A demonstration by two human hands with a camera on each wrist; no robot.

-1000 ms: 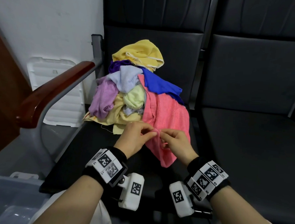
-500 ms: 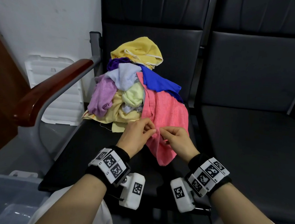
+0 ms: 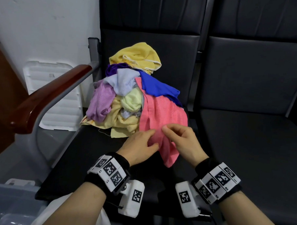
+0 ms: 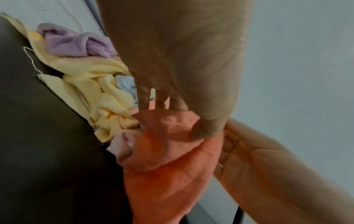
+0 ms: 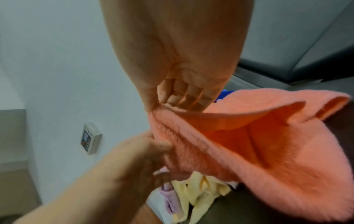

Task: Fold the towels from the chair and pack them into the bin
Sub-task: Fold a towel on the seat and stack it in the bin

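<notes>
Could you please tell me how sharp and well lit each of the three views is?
Head view: evenly lit, sharp on the pink towel, chair lines bowed by the wide lens. Left wrist view: dim, left hand soft and shadowed. Right wrist view: brighter, but towel edges and right hand smeared by blur.

A heap of crumpled towels [image 3: 128, 98] is piled on the black chair [image 3: 84, 153] seat against its backrest, with a yellow towel [image 3: 136, 58] on top, purple, pale blue, lilac, pale green and cream ones below it, and a royal blue one on the right. A pink towel [image 3: 162, 118] is draped down the front right of the heap, its lower edge pinched by both hands. A corner of the translucent grey bin [image 3: 6, 201] is seen at the lower left, beside the chair.
</notes>
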